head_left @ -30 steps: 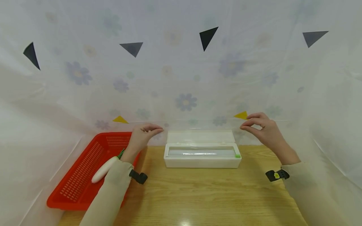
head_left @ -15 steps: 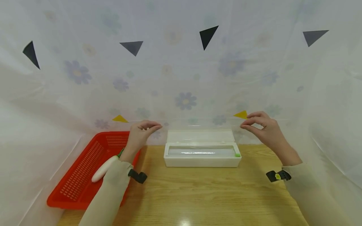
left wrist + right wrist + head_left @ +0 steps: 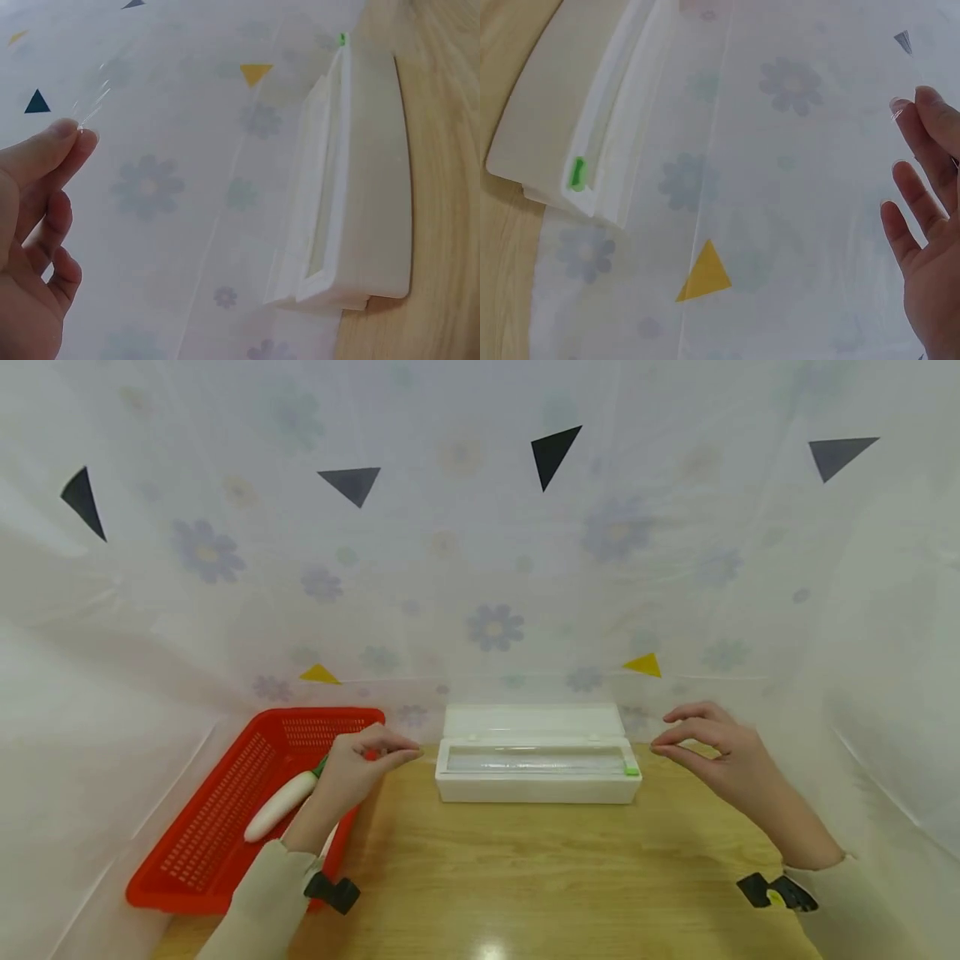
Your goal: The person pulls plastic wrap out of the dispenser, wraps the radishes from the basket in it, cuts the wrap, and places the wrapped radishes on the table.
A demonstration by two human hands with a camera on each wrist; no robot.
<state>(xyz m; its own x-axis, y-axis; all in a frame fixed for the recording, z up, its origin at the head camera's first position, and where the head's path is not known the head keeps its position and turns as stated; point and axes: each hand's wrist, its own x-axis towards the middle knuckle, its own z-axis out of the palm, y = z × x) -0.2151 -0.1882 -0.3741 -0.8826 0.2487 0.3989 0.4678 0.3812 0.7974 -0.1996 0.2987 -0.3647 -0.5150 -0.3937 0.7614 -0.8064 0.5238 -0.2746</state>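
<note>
A thin clear sheet of cling film (image 3: 96,97) shows as bright glints at the fingertips. My left hand (image 3: 356,768) pinches one end between thumb and index finger, left of a white cling film dispenser (image 3: 536,791). On the other side, my right hand (image 3: 727,768) pinches the film likewise, its other fingers spread apart. The dispenser's lid (image 3: 532,721) stands raised at the back, and a roll of film (image 3: 536,762) shows in its slot. A green slider (image 3: 632,771) sits at the slot's right end. Most of the film between the hands is too clear to trace.
At the left stands a red plastic basket (image 3: 142,889) holding a white radish (image 3: 281,806) with a green top, partly behind my left wrist. The dispenser rests on a wooden table (image 3: 525,877) against a flower-patterned white sheet (image 3: 450,527) with triangles.
Both hands have come down and back toward me, from above the dispenser's raised lid to about its slot's height in view, spreading slightly apart. Both still pinch. Dispenser and basket stay put.
</note>
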